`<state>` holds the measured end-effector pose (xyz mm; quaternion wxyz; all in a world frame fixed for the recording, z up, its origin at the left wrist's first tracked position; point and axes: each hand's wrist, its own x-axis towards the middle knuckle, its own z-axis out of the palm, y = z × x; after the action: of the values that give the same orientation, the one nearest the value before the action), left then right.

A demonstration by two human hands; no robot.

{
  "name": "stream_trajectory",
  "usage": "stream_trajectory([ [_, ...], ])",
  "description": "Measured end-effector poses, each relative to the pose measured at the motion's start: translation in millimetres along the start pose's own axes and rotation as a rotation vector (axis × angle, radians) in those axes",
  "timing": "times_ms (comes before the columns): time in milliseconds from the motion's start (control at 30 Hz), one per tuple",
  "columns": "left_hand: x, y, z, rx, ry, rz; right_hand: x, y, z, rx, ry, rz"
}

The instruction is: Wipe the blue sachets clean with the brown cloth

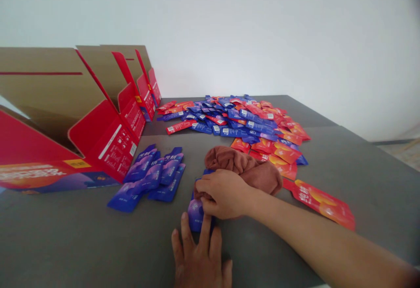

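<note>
A blue and purple pouch (196, 215) lies on the grey table, partly covered by a brown cloth (259, 175) and my hands. My left hand (200, 253) has its fingers spread, with the fingertips at the pouch's near end. My right hand (226, 194) is closed on the left end of the bunched cloth, pressed down over the pouch. Several blue pouches (151, 175) lie in a loose group to the left. A red and orange pouch (323, 202) is flat on the table to the right, near my right forearm.
Open red cardboard boxes (108, 137) with brown insides stand in a row along the left side. A big mixed heap of blue and red pouches (229, 115) spreads over the back of the grey table (59, 240). Behind it is a pale wall.
</note>
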<state>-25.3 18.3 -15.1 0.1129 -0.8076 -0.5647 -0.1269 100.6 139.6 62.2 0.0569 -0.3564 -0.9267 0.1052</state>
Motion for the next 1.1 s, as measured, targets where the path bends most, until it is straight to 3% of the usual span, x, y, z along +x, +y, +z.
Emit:
stream_trajectory([
  [300, 0.2, 0.0, -1.7, -0.001, -0.008, -0.005, 2.0, 3.2, 3.7, -0.092, 0.081, 0.205],
  [700, -0.2, 0.8, 1.8, -0.002, 0.014, -0.008, -1.4, 2.7, 2.0, 0.011, -0.01, -0.16],
  [900, -0.9, 1.1, 1.9, -0.001, 0.006, -0.016, -0.9, 2.7, 3.5, 0.017, 0.009, -0.149],
  [1100, -1.0, 0.4, 1.1, 0.0, -0.011, -0.008, -0.1, 1.2, 2.0, -0.041, 0.039, 0.028],
])
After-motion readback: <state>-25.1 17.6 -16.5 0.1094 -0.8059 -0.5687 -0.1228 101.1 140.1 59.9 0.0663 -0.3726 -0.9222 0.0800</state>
